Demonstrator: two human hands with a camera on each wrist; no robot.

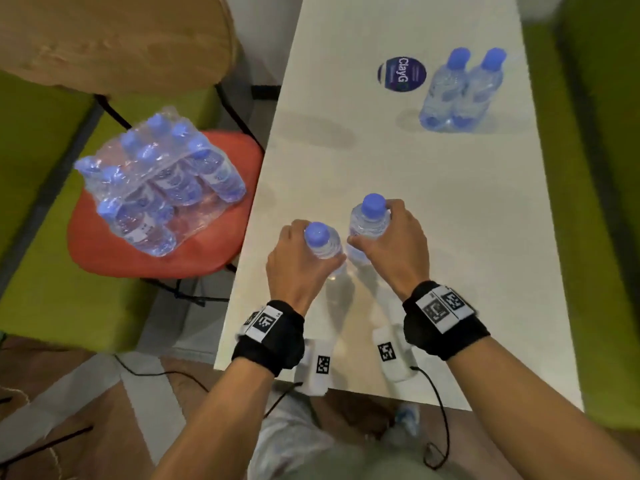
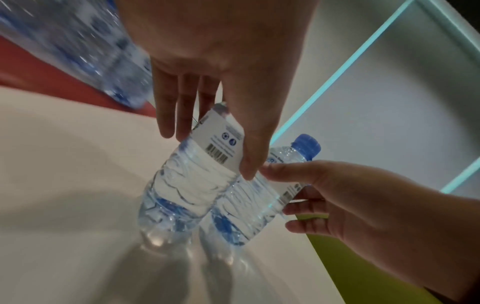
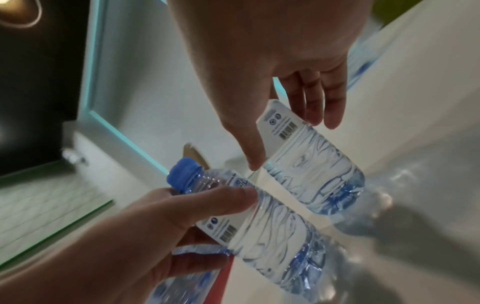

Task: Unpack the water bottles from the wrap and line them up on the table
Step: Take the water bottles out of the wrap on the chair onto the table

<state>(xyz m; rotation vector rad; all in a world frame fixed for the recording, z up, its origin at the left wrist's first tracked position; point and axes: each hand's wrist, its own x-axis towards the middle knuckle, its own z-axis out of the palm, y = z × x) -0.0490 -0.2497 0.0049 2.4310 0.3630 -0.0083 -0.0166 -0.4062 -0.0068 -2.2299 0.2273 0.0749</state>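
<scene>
Each hand grips one clear water bottle with a blue cap over the near part of the white table (image 1: pixel 450 220). My left hand (image 1: pixel 313 249) holds the left bottle (image 1: pixel 317 233) around its label, thumb on one side and fingers on the other (image 2: pixel 197 174). My right hand (image 1: pixel 375 225) holds the right bottle (image 1: pixel 373 205) the same way (image 3: pixel 311 160). The two bottles are side by side, almost touching, with their bases at the table top. Two more bottles (image 1: pixel 460 88) stand together at the far right. The wrapped pack (image 1: pixel 159 181) holds several bottles.
The pack sits on a red stool (image 1: pixel 104 247) left of the table. A round dark sticker (image 1: pixel 401 74) lies on the table beside the far bottles. A wooden seat (image 1: pixel 114 39) is at the back left. Green floor flanks both sides.
</scene>
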